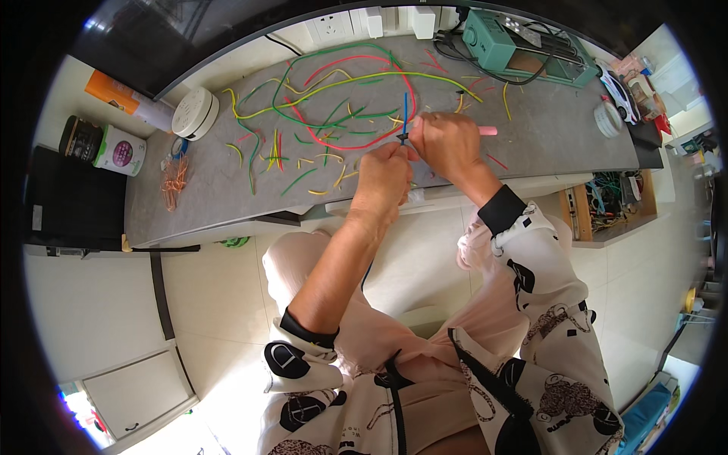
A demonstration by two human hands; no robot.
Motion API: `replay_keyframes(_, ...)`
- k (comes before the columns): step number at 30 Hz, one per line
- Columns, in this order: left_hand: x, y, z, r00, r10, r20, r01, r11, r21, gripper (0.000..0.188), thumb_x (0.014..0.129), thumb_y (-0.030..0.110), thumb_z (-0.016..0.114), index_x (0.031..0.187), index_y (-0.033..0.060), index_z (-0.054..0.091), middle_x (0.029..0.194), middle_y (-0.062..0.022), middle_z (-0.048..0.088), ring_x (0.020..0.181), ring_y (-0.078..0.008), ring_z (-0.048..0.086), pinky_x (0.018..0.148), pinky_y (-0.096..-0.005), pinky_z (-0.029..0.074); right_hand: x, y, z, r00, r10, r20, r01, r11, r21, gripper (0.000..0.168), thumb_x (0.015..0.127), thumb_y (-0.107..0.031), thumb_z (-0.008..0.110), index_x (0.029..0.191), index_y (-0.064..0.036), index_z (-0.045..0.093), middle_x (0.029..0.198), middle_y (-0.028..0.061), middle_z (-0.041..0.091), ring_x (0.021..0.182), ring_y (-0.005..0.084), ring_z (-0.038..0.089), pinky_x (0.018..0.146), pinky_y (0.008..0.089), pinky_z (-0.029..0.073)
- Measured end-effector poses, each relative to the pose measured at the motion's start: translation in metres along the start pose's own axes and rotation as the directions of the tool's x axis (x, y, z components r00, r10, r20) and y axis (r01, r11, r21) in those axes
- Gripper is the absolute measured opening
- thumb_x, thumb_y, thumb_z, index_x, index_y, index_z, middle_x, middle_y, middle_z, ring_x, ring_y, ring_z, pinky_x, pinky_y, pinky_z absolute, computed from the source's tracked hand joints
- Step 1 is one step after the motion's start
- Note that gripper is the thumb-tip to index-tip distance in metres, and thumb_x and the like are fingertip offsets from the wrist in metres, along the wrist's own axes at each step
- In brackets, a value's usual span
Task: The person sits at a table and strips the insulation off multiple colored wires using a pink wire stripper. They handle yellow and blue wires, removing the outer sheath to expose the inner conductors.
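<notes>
Over the front part of the grey countertop (569, 131), my left hand (384, 176) is closed around a blue insulated wire (405, 105). The wire's upper end sticks up above the fist, and a lower stretch hangs down by my left knee. My right hand (446, 139) grips a pink-handled hand tool (488, 131), whose dark tip (402, 137) meets the blue wire just above my left fingers. Most of the tool is hidden in the fist, so its kind is unclear. Beyond my hands lie a long red wire (352, 148), a green wire (275, 94) and a yellow-green wire (341, 84), loosely curved.
Cut insulation pieces (298, 182) lie scattered about. Bare copper wire (173, 185) and a blue tape roll (180, 148) sit left, near a round white power strip (195, 114). A green machine (495, 42) with black cables stands back right. Below right, an open drawer (580, 213) holds cables.
</notes>
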State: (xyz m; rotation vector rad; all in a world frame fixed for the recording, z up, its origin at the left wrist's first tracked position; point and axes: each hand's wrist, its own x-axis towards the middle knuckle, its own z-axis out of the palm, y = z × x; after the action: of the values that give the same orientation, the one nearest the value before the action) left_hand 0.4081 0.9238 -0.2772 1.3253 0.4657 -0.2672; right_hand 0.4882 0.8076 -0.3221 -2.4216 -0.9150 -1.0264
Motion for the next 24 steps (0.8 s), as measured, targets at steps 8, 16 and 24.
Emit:
replay_keyframes(8, -0.009, 0.003, -0.005, 1.0, -0.008, 0.001, 0.008, 0.999, -0.04, 0.015, 0.089, 0.012, 0.039, 0.085, 0.0033, 0.05, 0.051, 0.0039, 0.031, 0.039, -0.0059, 0.022, 0.036, -0.0253, 0.014, 0.002, -0.007, 0.002, 1.0, -0.015, -0.015, 0.016, 1.0, 0.013, 0.027, 0.074, -0.018, 0.056, 0.049, -0.01, 0.049, 0.047, 0.0068, 0.051, 0.04, 0.0228, 0.051, 0.038, 0.0345, 0.04)
replay_keyframes(16, -0.019, 0.0, -0.016, 1.0, 0.023, 0.006, -0.023, 1.0, -0.006, 0.016, 0.09, 0.011, 0.039, 0.084, 0.0021, 0.05, 0.051, 0.0027, 0.034, 0.039, -0.0062, 0.023, 0.036, -0.0254, 0.015, 0.007, -0.021, 0.0, 0.998, -0.043, -0.038, 0.043, 0.999, 0.006, 0.027, 0.075, -0.018, 0.055, 0.049, -0.01, 0.048, 0.046, 0.0071, 0.05, 0.04, 0.0224, 0.051, 0.038, 0.0342, 0.039)
replay_keyframes(24, -0.019, -0.004, -0.021, 0.996, 0.062, -0.069, -0.06, 0.998, 0.027, 0.018, 0.085, 0.009, 0.04, 0.078, 0.0016, 0.054, 0.05, 0.0019, 0.038, 0.038, -0.0068, 0.03, 0.034, -0.0254, 0.021, 0.011, -0.022, 0.002, 0.998, -0.023, 0.062, 0.017, 0.996, 0.082, 0.032, 0.078, -0.019, 0.053, 0.047, -0.01, 0.048, 0.046, 0.009, 0.05, 0.04, 0.0259, 0.05, 0.039, 0.0365, 0.039)
